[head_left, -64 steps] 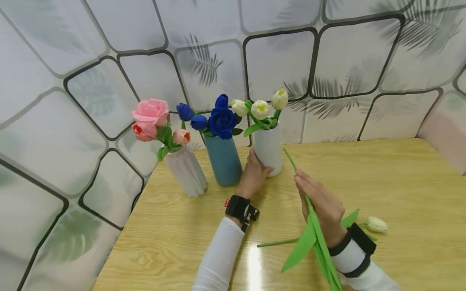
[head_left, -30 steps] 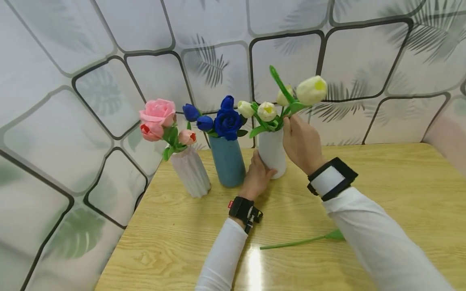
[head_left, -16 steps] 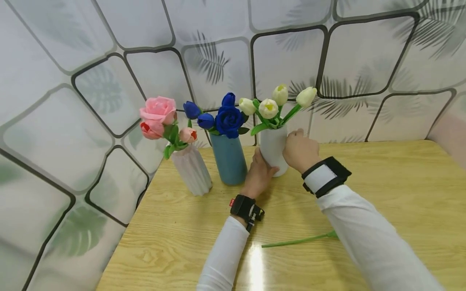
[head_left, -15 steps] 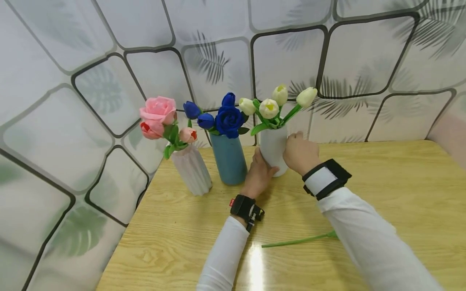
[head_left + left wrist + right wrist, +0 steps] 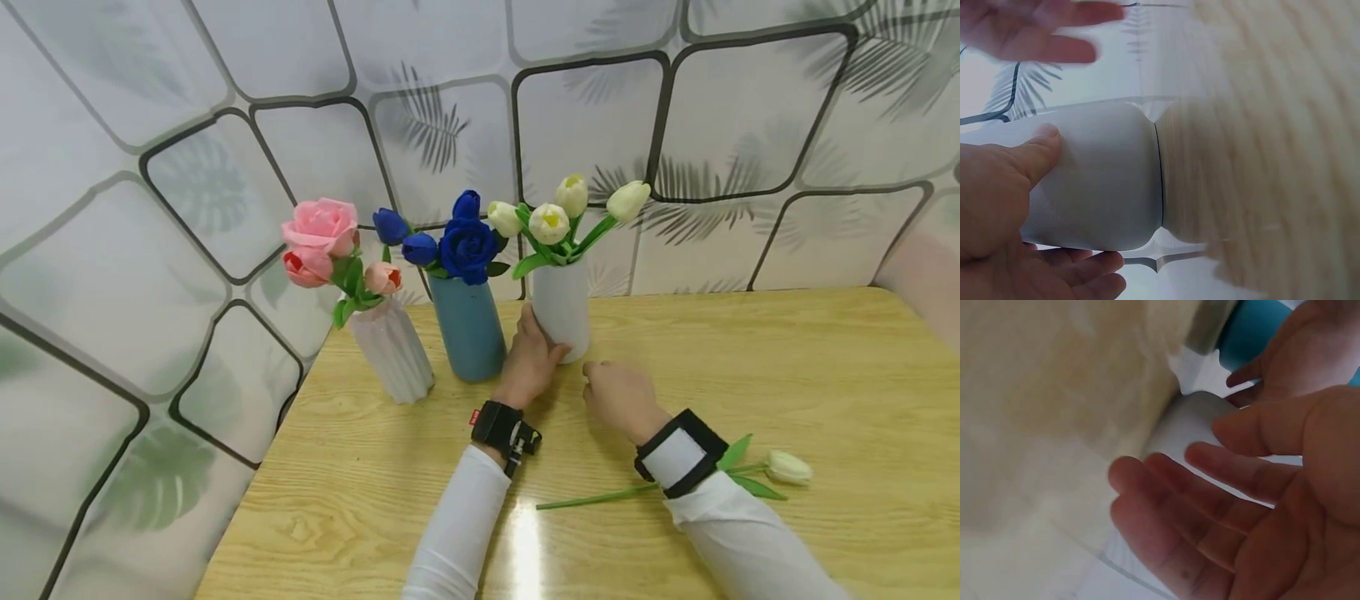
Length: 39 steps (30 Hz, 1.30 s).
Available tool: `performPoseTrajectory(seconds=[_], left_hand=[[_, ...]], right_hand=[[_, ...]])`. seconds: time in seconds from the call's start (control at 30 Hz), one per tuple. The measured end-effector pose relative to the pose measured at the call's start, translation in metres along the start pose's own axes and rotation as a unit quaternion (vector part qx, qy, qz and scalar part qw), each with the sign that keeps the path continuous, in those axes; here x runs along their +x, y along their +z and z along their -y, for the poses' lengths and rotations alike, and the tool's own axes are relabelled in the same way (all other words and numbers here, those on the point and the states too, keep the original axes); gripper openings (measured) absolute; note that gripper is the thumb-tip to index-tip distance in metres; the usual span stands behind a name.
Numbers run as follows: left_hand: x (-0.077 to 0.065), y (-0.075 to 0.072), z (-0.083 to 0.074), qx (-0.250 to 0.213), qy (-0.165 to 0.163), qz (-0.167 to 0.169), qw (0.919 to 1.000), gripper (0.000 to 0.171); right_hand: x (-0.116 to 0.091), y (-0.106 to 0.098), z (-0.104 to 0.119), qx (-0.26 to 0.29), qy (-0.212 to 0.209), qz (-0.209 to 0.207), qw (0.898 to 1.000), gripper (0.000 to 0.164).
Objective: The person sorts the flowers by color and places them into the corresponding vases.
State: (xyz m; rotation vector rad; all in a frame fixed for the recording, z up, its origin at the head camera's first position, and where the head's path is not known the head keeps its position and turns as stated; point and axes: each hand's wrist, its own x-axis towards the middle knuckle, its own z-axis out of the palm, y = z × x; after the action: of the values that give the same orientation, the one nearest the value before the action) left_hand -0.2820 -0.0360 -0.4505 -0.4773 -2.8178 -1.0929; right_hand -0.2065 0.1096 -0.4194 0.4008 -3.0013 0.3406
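My left hand holds the lower part of a smooth white vase. In the left wrist view the thumb lies on one side of the vase and the fingers lie along the other. Several white tulips with green stems stand in it. My right hand hovers over the table right of the vase, apart from it; in the right wrist view its loosely bent fingers hold nothing. Below it lies another white tulip, its stem partly hidden by the right wrist.
Left of the white vase stands a blue vase with blue flowers. Further left is a ribbed pale pink vase with pink flowers. A patterned wall rises behind the wooden table.
My right hand brought a white tulip to the white vase and let it go there, then drew back down and toward me. My left hand stayed on the vase.
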Motion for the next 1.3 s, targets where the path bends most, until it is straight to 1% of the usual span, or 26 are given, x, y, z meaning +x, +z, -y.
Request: performPoseTrajectory(seconds=[0.03, 0.17, 0.23, 0.3, 0.47, 0.53, 0.67, 0.73, 0.77, 0.83, 0.9, 0.97, 1.03, 1.13, 1.17, 1.27, 1.3], left_hand=[[0.0, 0.0, 0.0, 0.001, -0.001, 0.0, 1.0, 0.088], [0.0, -0.001, -0.001, 0.001, -0.004, 0.002, 1.0, 0.087], [0.0, -0.001, -0.002, -0.002, -0.005, 0.003, 1.0, 0.088], [0.0, -0.002, -0.002, -0.004, -0.003, 0.004, 1.0, 0.088], [0.001, -0.003, -0.001, -0.021, -0.009, 0.003, 0.9997, 0.089], [0.001, -0.003, -0.001, -0.028, -0.012, 0.002, 0.9995, 0.089], [0.0, -0.003, -0.002, -0.027, -0.013, 0.005, 0.9995, 0.089], [-0.001, -0.003, -0.002, -0.027, -0.013, 0.006, 0.9995, 0.089], [-0.001, -0.003, -0.002, -0.027, -0.014, 0.008, 0.9995, 0.089], [-0.001, -0.002, -0.002, -0.029, -0.013, 0.01, 0.9994, 0.089], [-0.001, -0.003, -0.002, -0.03, -0.012, 0.012, 0.9994, 0.09], [-0.001, -0.003, -0.002, -0.031, -0.012, 0.015, 0.9993, 0.09], [-0.001, -0.003, -0.002, -0.03, -0.012, 0.017, 0.9993, 0.09], [0.0, -0.004, -0.002, -0.031, -0.011, 0.02, 0.9992, 0.09], [0.0, -0.004, -0.002, -0.032, -0.011, 0.02, 0.9992, 0.09], [0.0, -0.004, -0.002, -0.033, -0.01, 0.021, 0.9992, 0.09], [0.0, -0.004, -0.001, -0.033, -0.009, 0.02, 0.9992, 0.09]], right_hand=[[-0.003, 0.002, 0.0, 0.009, 0.0, 0.002, 1.0, 0.009], [-0.016, 0.006, -0.003, 0.056, 0.002, 0.025, 0.998, 0.019], [-0.024, 0.006, -0.005, 0.086, 0.001, 0.046, 0.995, 0.022], [-0.032, 0.003, -0.007, 0.116, -0.014, 0.071, 0.991, 0.022], [-0.048, -0.004, -0.014, 0.174, -0.052, 0.141, 0.973, 0.019], [-0.051, -0.007, -0.016, 0.191, -0.051, 0.169, 0.966, 0.021], [-0.058, -0.009, -0.02, 0.193, -0.057, 0.221, 0.954, 0.032], [-0.061, -0.009, -0.021, 0.188, -0.067, 0.242, 0.95, 0.038], [-0.063, -0.009, -0.022, 0.183, -0.073, 0.249, 0.948, 0.04], [-0.064, -0.008, -0.022, 0.185, -0.075, 0.258, 0.945, 0.039], [-0.065, -0.007, -0.021, 0.179, -0.078, 0.251, 0.948, 0.034], [-0.064, -0.007, -0.022, 0.167, -0.079, 0.23, 0.955, 0.03], [-0.064, -0.007, -0.022, 0.148, -0.08, 0.198, 0.966, 0.027], [-0.063, -0.008, -0.021, 0.097, -0.072, 0.138, 0.983, 0.021], [-0.062, -0.009, -0.02, 0.08, -0.067, 0.119, 0.987, 0.018], [-0.061, -0.011, -0.018, 0.044, -0.049, 0.073, 0.995, 0.008], [-0.061, -0.011, -0.018, 0.044, -0.045, 0.061, 0.996, 0.005]])
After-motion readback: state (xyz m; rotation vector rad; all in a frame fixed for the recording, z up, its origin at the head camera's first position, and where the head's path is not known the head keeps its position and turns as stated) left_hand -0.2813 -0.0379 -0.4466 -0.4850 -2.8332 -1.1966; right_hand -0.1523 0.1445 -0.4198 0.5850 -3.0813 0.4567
